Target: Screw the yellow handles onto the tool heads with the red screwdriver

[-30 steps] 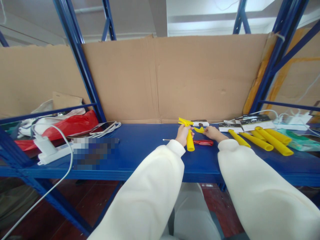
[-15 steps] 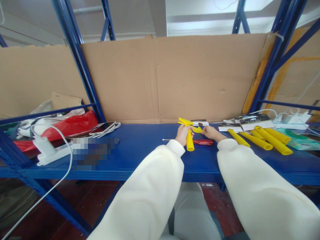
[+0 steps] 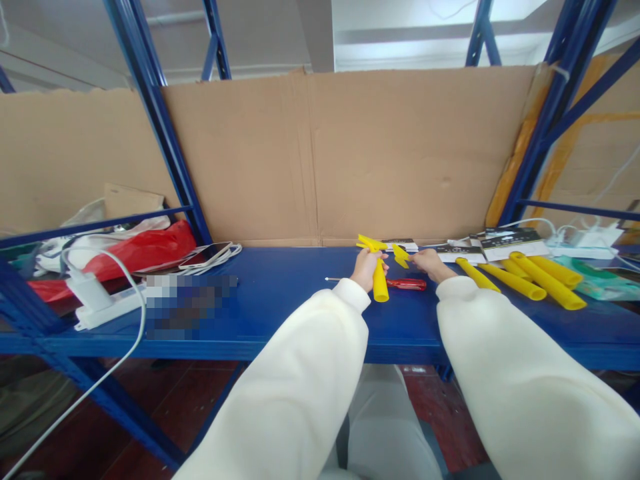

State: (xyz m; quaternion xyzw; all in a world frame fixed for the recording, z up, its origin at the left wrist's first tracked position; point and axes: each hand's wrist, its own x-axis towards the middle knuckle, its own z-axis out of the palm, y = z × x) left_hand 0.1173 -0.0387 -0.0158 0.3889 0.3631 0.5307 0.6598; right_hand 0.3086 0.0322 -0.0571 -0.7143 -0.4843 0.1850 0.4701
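Note:
My left hand (image 3: 366,268) is closed around a yellow tube (image 3: 381,288), whose wide end points toward me. Yellow prongs (image 3: 371,241) stick out above the fist; whether they belong to the tube is hidden by the fingers. To the right, my right hand (image 3: 428,261) pinches a small flat yellow piece (image 3: 401,256) by one end, apart from the tube. A screwdriver (image 3: 409,285) with a red handle lies on the blue shelf top (image 3: 285,293), behind the tube and below both hands.
Several yellow tubes (image 3: 553,285) lie at the right, beside black-and-white boxes (image 3: 513,245) and a green packet (image 3: 607,279). A phone (image 3: 213,257), a red bag (image 3: 150,250) and a white power strip (image 3: 113,311) are at the left. Cardboard (image 3: 375,153) stands along the back.
My right hand has moved slightly right, away from the left, drawing the flat yellow piece clear of the tube and tilting it. My left hand stays nearly still.

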